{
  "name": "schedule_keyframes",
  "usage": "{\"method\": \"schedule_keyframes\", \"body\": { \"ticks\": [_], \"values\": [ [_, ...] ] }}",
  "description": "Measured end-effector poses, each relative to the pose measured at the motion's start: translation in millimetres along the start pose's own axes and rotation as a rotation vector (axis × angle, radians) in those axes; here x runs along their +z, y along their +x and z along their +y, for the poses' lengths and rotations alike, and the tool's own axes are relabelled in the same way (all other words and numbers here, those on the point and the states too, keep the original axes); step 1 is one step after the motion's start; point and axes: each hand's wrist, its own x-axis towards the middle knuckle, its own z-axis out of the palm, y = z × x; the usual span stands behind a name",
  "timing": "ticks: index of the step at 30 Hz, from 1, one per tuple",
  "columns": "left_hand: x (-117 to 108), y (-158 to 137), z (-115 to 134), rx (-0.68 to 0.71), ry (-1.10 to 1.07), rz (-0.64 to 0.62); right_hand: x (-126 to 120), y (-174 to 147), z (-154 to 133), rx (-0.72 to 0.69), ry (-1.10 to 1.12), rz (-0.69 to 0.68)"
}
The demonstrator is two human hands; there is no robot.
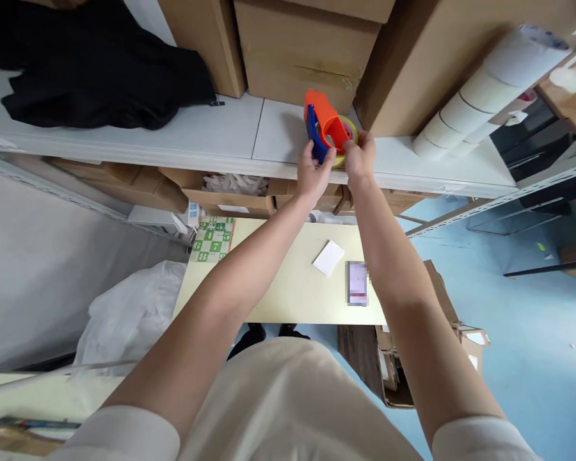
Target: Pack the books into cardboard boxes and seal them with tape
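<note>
Two hands at the white shelf (230,137). The orange-and-blue tape dispenser (327,120) is at the shelf's front part, just beyond the left hand (312,178) and to the left of the right hand (361,160); whether it rests on the shelf cannot be told. The left hand pinches its blue side between thumb and fingers; the right hand's fingers are closed on the yellow-edged tape roll (352,127). Below the shelf, the bench (288,288) bears a white card (328,257).

Loose cream top (288,397), short pale sleeves (125,435) ending above bare forearms (254,272), ungloved fingers (329,162), dark shoes (256,331)
</note>
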Motion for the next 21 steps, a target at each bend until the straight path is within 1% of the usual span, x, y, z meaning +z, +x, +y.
{"method": "schedule_keyframes", "body": {
  "ticks": [2, 4, 6, 8, 10, 12, 15, 18, 21],
  "values": [
    [-4.4, -22.0, 14.2, 0.008, 0.059, 0.098, -6.2, -36.1, -17.9, 0.031, 0.036, 0.03],
    [-14.1, -54.3, 29.7, 0.006, 0.12, 0.133, -18.6, -84.6, -37.1, 0.016, 0.032, 0.025],
    [-28.0, -95.2, 39.2, -0.02, 0.162, 0.083, -33.6, -140.4, -51.1, 0.054, 0.007, -0.001],
    [-44.7, -140.9, 37.8, -0.088, 0.214, 0.022, -47.1, -197.3, -55.2, 0.146, -0.013, -0.027],
    [-62.7, -186.8, 24.9, -0.207, 0.263, -0.027, -56.8, -250.7, -47.9, 0.264, -0.031, -0.075],
    [-80.3, -228.3, 4.1, -0.363, 0.29, -0.062, -62.0, -298.0, -32.2, 0.396, -0.025, -0.132],
    [-102.3, -275.7, -30.1, -0.578, 0.347, -0.129, -63.8, -354.2, -3.1, 0.586, -0.038, -0.194],
    [-114.8, -304.0, -56.8, -0.707, 0.439, -0.224, -64.0, -390.5, 22.6, 0.712, -0.087, -0.226],
    [-117.6, -319.6, -74.2, -0.756, 0.472, -0.296, -65.7, -409.9, 41.2, 0.749, -0.163, -0.232]
  ]
}}
